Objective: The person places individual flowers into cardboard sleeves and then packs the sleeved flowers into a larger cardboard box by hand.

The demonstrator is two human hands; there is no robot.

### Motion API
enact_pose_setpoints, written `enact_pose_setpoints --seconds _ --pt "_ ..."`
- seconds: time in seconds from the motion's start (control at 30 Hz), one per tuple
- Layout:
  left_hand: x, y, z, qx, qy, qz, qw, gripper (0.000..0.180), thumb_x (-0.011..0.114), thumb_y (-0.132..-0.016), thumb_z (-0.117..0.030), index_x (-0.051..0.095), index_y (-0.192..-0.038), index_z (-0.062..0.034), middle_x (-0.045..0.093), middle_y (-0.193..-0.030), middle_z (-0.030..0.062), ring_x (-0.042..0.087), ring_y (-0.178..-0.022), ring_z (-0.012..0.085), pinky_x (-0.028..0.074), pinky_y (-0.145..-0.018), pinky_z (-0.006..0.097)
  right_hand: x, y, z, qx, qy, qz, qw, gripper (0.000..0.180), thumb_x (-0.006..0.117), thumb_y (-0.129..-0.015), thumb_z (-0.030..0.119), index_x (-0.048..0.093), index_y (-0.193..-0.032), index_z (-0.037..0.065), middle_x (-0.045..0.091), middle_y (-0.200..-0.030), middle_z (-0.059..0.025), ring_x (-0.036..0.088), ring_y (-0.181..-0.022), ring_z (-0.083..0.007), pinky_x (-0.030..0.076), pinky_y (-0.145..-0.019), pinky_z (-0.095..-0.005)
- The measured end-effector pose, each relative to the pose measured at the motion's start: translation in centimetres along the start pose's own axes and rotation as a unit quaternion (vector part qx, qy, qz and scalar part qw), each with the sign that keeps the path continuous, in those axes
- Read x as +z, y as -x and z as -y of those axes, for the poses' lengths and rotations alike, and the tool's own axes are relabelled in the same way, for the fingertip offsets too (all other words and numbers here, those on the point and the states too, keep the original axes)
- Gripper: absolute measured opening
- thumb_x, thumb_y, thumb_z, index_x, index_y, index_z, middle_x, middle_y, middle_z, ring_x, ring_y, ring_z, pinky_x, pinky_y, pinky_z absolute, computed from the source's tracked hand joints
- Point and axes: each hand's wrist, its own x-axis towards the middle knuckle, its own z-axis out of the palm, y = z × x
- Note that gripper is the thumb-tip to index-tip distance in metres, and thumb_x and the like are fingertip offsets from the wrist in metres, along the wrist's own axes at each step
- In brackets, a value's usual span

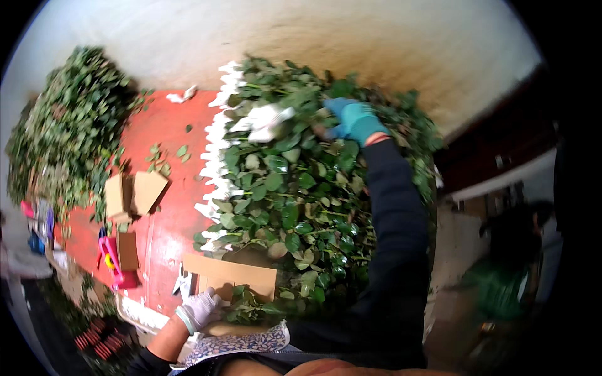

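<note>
My right hand [357, 119], in a blue-green glove, reaches over the far side of a broad heap of leafy cut stems [295, 207]. Its fingers curl round a leafy stem whose white-wrapped head [263, 122], blurred, points left. More white-wrapped heads [216, 150] line the heap's left edge. Near my body, my left hand [199, 310] wears a white glove and is closed at the lower edge of a tan cardboard sheet [232, 271]. A few leafy stems [248, 306] lie across that sheet beside my fingers.
On the red tabletop [169, 232] stand folded cardboard pieces [135, 193] and a pink tape dispenser [116, 263]. A pointed metal tool [182, 279] lies near my left hand. Another leafy pile [78, 125] fills the far left. A wall [301, 28] rises behind; a blurred person [511, 250] is at right.
</note>
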Motion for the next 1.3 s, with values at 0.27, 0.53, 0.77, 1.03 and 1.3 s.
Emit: enact_pose_setpoints --seconds 0.27,0.53,0.77,1.03,1.3 --pt "-0.4 -0.4 -0.3 -0.005 -0.016 0.011 1.0 0.041 0.077 -0.074 -0.029 0.055 -0.098 -0.004 0.051 -0.097 0.0185 0.061 -0.082 0.0408 0.051 -0.069 0.048 3.0 3.2 4.1 0.015 0.117 0.079 0.99 0.047 0.075 -0.073 0.013 0.059 -0.117 0.013 0.064 -0.099 -0.0142 0.064 -0.094 -0.0351 0.052 -0.079 -0.0488" --pt "-1.0 -0.2 -1.2 -0.02 -0.031 0.018 0.999 0.056 0.077 -0.073 -0.028 0.055 -0.12 -0.0066 0.054 -0.097 0.0161 0.063 -0.085 0.0378 0.052 -0.071 0.046 -1.6 8.2 -2.4 0.158 0.194 -0.325 0.912 0.036 0.066 -0.079 0.014 0.065 -0.115 0.011 0.068 -0.103 -0.0102 0.064 -0.096 -0.0261 0.051 -0.079 -0.0421" --pt "-0.2 0.0 -0.1 -0.004 -0.007 -0.01 1.0 0.041 0.077 -0.072 -0.025 0.06 -0.104 -0.0068 0.053 -0.094 0.0142 0.062 -0.083 0.0365 0.052 -0.072 0.045 -5.2 6.5 -3.5 0.056 -0.316 -0.379 0.868 0.041 0.065 -0.085 0.003 0.058 -0.126 0.002 0.064 -0.118 -0.0132 0.064 -0.101 -0.0227 0.053 -0.091 -0.0345" --pt "-0.3 0.3 -0.8 0.005 -0.018 -0.016 1.0 0.034 0.073 -0.077 -0.026 0.054 -0.095 -0.0062 0.051 -0.093 0.0171 0.06 -0.081 0.0381 0.05 -0.069 0.046 5.7 -1.1 4.6 0.044 0.134 0.063 0.988 0.103 0.081 -0.073 0.032 0.018 -0.154 0.02 0.037 -0.148 -0.0102 0.037 -0.137 -0.0274 0.027 -0.114 -0.0432" --pt "0.0 0.1 -0.1 -0.002 -0.004 -0.002 1.0 0.034 0.073 -0.077 -0.027 0.055 -0.098 -0.0066 0.052 -0.094 0.0172 0.061 -0.082 0.0377 0.05 -0.07 0.046 4.8 -3.8 3.9 0.069 0.095 0.071 0.991 0.089 0.082 -0.073 0.025 0.035 -0.148 0.019 0.057 -0.127 -0.0163 0.058 -0.114 -0.0332 0.047 -0.098 -0.0438"
